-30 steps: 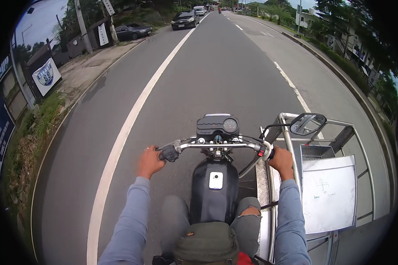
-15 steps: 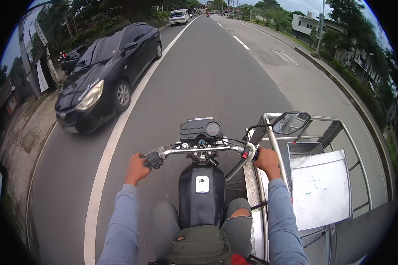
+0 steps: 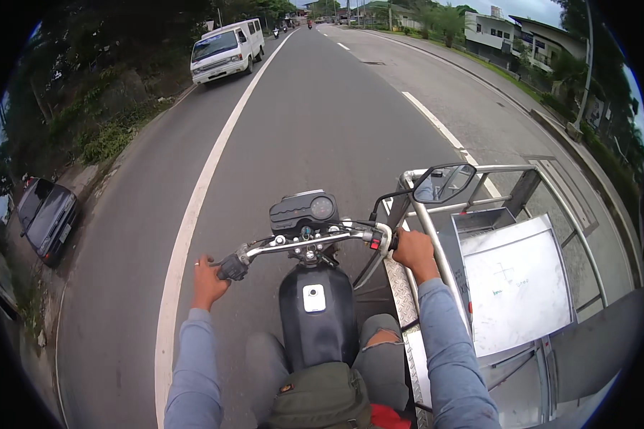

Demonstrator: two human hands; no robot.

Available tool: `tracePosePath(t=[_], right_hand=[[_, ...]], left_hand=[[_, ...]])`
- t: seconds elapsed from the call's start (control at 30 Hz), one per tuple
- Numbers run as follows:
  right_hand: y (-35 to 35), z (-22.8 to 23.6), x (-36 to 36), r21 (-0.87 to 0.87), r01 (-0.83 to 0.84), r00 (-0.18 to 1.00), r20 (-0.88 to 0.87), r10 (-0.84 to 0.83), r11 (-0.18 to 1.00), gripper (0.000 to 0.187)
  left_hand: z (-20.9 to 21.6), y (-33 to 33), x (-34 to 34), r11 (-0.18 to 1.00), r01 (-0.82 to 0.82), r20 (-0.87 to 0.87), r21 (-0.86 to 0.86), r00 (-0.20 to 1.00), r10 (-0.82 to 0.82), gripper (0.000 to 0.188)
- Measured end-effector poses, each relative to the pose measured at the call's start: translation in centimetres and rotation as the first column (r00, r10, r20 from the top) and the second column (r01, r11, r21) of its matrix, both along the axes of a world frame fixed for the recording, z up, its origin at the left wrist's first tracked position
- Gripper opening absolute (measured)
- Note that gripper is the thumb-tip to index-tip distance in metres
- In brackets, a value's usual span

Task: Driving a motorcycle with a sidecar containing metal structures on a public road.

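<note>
My left hand (image 3: 209, 283) is closed round the left end of the motorcycle handlebar (image 3: 272, 247), beside the black switch housing (image 3: 232, 267); part of the grip is hidden under it. At the other end, my right hand (image 3: 415, 254) wraps the right grip, next to a red switch (image 3: 375, 244). The bar is tilted, its right end farther forward. Between my arms lie the black fuel tank (image 3: 318, 336) with its silver cap plate (image 3: 313, 297) and the dark instrument cluster (image 3: 302, 213). A mirror (image 3: 444, 183) stands ahead of my right hand.
A metal-framed sidecar (image 3: 486, 170) carries a white board (image 3: 515, 286) on my right. In the lane left of the white line (image 3: 193, 207), a white van (image 3: 226, 51) faces me. A dark car (image 3: 47, 219) sits at the left roadside. A kerb (image 3: 551, 129) borders the right.
The black car on the left has passed out of view, and the van is much nearer. The handlebar has shifted left in view. Both hands remain at its ends.
</note>
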State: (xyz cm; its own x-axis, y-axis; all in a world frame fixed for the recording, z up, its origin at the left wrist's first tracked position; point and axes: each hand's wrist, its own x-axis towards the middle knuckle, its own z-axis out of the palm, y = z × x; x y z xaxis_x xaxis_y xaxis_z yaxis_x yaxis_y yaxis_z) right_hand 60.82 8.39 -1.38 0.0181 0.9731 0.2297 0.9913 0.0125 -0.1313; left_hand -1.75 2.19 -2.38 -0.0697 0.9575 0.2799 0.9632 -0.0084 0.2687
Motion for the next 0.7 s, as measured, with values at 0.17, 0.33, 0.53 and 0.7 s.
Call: tracePosePath(t=[0.17,0.33,0.53,0.7], right_hand=[[-0.1,0.7,-0.2,-0.028,0.006,1.0,-0.013,-0.006,1.0,0.042],[-0.6,1.2,-0.9,-0.023,0.013,1.0,0.013,-0.012,1.0,0.045],[-0.1,0.0,-0.2,-0.012,0.029,0.999,0.028,-0.029,1.0,0.05],[-1.1,1.5,-0.9,0.019,-0.007,1.0,-0.03,0.008,1.0,0.038]], left_hand=[[0.9,-0.2,0.5,0.981,-0.094,0.025,-0.168,0.995,0.099,0.042],[0.5,-1.0,0.5,0.984,-0.111,0.059,-0.14,0.991,0.121,0.042],[1.3,-0.6,1.7,0.967,-0.185,-0.03,-0.178,0.983,0.182,0.043],[1.5,-1.5,1.9,0.963,-0.199,0.031,-0.182,0.978,0.208,0.044]])
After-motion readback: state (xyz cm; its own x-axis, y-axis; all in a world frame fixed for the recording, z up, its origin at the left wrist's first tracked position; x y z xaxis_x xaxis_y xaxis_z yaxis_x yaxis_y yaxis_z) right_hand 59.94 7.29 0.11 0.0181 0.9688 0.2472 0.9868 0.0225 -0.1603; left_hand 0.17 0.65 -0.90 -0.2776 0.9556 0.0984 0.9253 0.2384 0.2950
